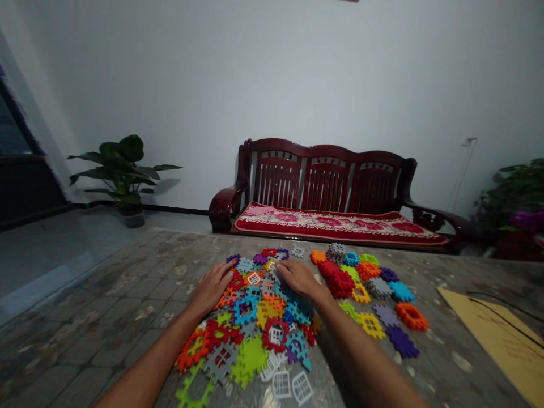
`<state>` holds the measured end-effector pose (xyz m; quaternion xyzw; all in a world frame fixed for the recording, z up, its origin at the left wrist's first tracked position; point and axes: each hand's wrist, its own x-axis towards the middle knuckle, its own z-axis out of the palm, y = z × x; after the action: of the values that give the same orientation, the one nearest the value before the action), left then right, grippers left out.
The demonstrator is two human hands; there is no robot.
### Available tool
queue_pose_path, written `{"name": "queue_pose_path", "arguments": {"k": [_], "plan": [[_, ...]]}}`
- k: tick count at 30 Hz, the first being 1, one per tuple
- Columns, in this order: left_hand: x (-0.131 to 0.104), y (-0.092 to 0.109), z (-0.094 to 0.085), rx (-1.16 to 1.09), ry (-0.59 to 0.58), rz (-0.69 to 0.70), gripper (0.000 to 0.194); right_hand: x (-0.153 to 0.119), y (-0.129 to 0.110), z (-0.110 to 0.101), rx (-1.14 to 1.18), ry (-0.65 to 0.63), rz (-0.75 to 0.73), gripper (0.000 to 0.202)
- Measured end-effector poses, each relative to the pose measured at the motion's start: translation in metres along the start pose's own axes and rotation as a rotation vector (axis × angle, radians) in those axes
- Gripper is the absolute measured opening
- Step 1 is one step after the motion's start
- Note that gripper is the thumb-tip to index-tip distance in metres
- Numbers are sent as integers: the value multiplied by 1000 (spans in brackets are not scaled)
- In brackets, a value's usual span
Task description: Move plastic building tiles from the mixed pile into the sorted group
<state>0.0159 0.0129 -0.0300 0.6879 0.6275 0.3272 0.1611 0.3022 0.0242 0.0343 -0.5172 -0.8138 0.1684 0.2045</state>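
Observation:
A loose heap of toothed plastic building pieces [267, 311] in many colours lies in front of me. My left hand [212, 288] rests along the heap's left edge, its fingers stretched out over the pieces near a purple one [233, 259]. On the far right side of the heap is my right hand [295, 276], with fingers bent down and closed beside a yellow piece with a white window [271, 264]. Whatever those fingertips hold is hidden. White window frames [281, 385] lie at the heap's near edge, close to a lime green piece [251, 360].
Right of my right forearm are grouped pieces, among them stacked red ones [340, 281], an orange one [411, 315] and a purple one [403, 341]. A yellow sheet [493, 334] with a dark cable lies farther right. Beyond the table [127, 306] stands a wooden bench [323, 175].

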Motion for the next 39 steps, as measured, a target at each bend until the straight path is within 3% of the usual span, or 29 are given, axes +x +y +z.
{"name": "queue_pose_path", "arguments": {"k": [8,12,16,22,26,33,39], "plan": [[-3,10,-6,12,8,-10,52,-35,-1,6,243,107,-147,42],[-5,13,-7,32,9,-11,50,-42,8,9,329,248,-65,38],[-5,13,-6,61,12,-30,48,-23,22,3,35,324,111,37],[-5,12,-4,69,27,-30,45,29,41,-13,-236,251,224,48],[-6,14,-6,61,25,-42,41,50,47,-11,-381,157,271,40],[-10,21,-10,68,11,-48,40,63,54,-3,-538,41,300,34],[-10,22,-9,74,5,-50,41,63,45,-7,-590,6,269,31]]}}
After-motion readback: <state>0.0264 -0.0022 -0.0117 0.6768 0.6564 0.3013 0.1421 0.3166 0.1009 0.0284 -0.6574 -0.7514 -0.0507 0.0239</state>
